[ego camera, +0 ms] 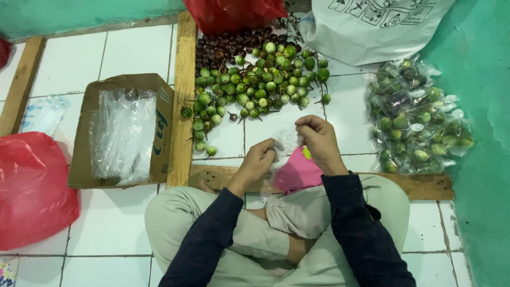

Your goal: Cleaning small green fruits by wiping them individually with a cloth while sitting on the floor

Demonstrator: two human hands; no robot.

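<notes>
My left hand point(258, 161) and my right hand point(317, 141) are raised together over my crossed legs, both pinching a small clear plastic bag point(287, 142) between them. Under the hands lies a pink cloth point(299, 174) on my lap. A pile of small round green eggplants point(255, 85) lies on the white tiled floor just beyond my hands, with darker brownish ones point(223, 48) at its far edge. What is inside the bag cannot be made out.
A cardboard box point(84, 138) with clear plastic bags point(121, 133) sits at left. Filled clear bags of eggplants point(417, 119) are heaped at right by the green wall. Red plastic bags lie at left point(32, 188) and top point(234, 13); a white sack point(372, 26) is at top right. Wooden slats point(183, 95) cross the floor.
</notes>
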